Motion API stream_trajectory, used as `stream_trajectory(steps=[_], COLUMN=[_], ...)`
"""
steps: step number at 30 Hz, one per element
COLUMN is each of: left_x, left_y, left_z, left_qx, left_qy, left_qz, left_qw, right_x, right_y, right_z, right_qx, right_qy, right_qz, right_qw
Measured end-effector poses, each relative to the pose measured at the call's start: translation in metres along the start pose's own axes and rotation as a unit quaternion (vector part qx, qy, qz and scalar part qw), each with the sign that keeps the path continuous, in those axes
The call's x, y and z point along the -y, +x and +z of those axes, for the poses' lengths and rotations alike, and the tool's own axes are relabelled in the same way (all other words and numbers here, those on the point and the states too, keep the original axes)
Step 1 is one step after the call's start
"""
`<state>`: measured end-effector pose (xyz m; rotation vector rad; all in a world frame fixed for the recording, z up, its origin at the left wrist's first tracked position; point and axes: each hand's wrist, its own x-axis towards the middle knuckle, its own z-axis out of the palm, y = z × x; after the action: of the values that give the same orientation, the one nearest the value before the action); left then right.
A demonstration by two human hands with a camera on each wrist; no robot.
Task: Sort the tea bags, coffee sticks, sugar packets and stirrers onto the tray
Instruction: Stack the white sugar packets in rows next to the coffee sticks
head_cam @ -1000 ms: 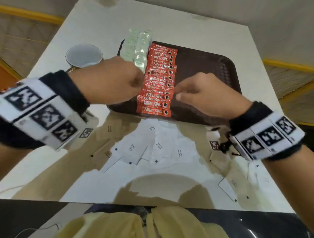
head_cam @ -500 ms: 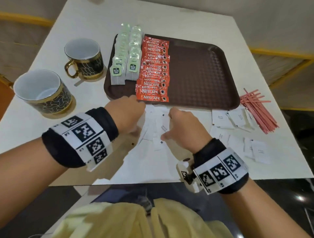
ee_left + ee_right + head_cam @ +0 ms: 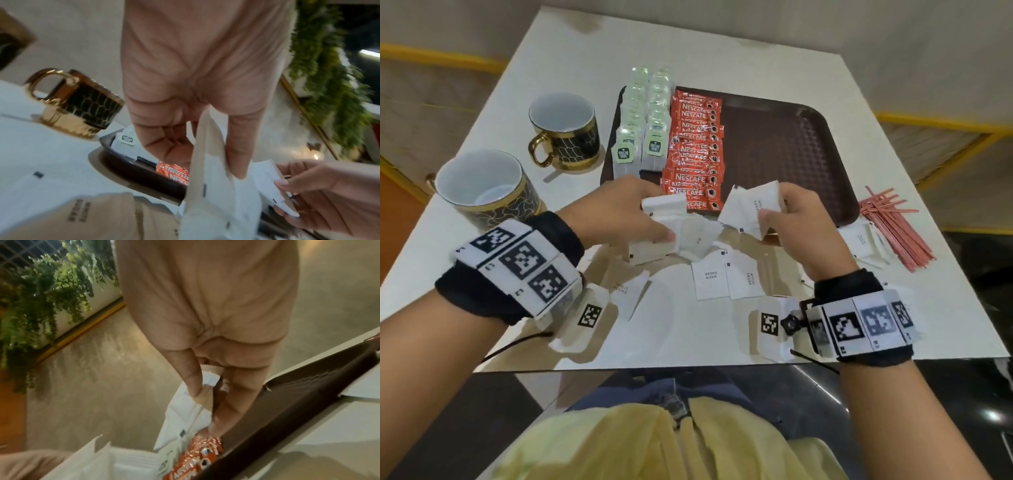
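Tea bags (image 3: 642, 133) and Nescafé coffee sticks (image 3: 697, 144) already rowed on tray (image 3: 791, 150), left side. Sugar in progress: left hand (image 3: 619, 212) and right hand (image 3: 796, 219) each pinch a bunch of white sugar packets (image 3: 751, 209) above the tray's near edge; more loose on table (image 3: 774, 61). Stirrers (image 3: 893, 229) untouched, right of tray. Two mugs (image 3: 565, 137) left, clear of path.

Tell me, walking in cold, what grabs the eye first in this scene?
Most likely the two hands in the middle, the left hand and right hand each gripping white sugar packets just above the table near the brown tray. Next, the bright red coffee sticks lined up on the tray's left part beside pale green tea bags. Two black-and-gold mugs stand left of the tray, pink stirrers right.
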<state>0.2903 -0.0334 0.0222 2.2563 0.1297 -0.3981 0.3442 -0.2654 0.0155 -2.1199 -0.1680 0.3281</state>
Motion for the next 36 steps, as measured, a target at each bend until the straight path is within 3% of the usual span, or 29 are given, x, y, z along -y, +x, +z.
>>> stream_trajectory(steps=[6, 10, 14, 17, 19, 21, 23, 25, 28, 32, 36], left_x=[-0.005, -0.018, -0.031, -0.035, -0.039, -0.04, -0.035, -0.028, -0.018, -0.017, -0.022], left_y=[-0.001, -0.001, -0.005, -0.006, -0.009, -0.011, -0.011, -0.012, -0.016, -0.023, -0.025], left_z=[-0.006, -0.006, -0.001, 0.001, 0.004, 0.008, 0.012, 0.012, 0.005, -0.002, 0.004], left_qx=[-0.036, -0.039, 0.008, 0.042, 0.06, 0.035, -0.003, -0.043, -0.104, -0.167, -0.194], left_qy=[-0.221, -0.307, -0.442, -0.48, -0.458, -0.443, -0.475, -0.53, -0.563, -0.566, -0.559], left_qz=[-0.027, -0.001, -0.043, -0.057, -0.038, -0.021, -0.027, -0.053, -0.064, -0.023, -0.004], left_qw=[0.974, 0.951, 0.896, 0.874, 0.886, 0.896, 0.879, 0.845, 0.817, 0.807, 0.806], right_x=[0.023, 0.032, 0.037, 0.04, 0.043, 0.045, 0.044, 0.035, 0.014, 0.005, 0.015], right_y=[-0.006, -0.004, -0.002, 0.0, 0.0, 0.0, 0.0, -0.001, -0.002, -0.006, -0.007], right_z=[0.005, 0.02, 0.032, 0.035, 0.034, 0.033, 0.03, 0.023, 0.011, 0.029, 0.068], right_qx=[0.058, 0.047, -0.009, -0.025, -0.02, -0.006, 0.026, 0.032, 0.008, 0.106, 0.062], right_qy=[0.235, 0.239, 0.225, 0.177, 0.136, 0.096, 0.089, 0.063, -0.127, -0.315, -0.354], right_qz=[-0.018, -0.037, -0.081, -0.111, -0.136, -0.16, -0.157, -0.129, -0.065, 0.048, 0.064], right_qw=[0.97, 0.969, 0.971, 0.978, 0.981, 0.982, 0.983, 0.989, 0.99, 0.942, 0.931])
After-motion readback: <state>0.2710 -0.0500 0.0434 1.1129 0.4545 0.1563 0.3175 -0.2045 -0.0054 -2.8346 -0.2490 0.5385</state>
